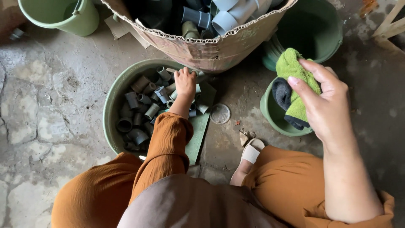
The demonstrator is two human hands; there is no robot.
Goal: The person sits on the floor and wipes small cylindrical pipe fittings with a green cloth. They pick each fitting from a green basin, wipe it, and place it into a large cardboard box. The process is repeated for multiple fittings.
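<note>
Pipe fittings (141,110) in basin (110,101)

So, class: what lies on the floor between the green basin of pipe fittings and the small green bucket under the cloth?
In the head view, a round clear lid lies there on bare concrete floor, with small debris beside it.

One head-worn camera looks steeply down, close over the lap, at the cracked grey concrete floor (50,105).
</note>
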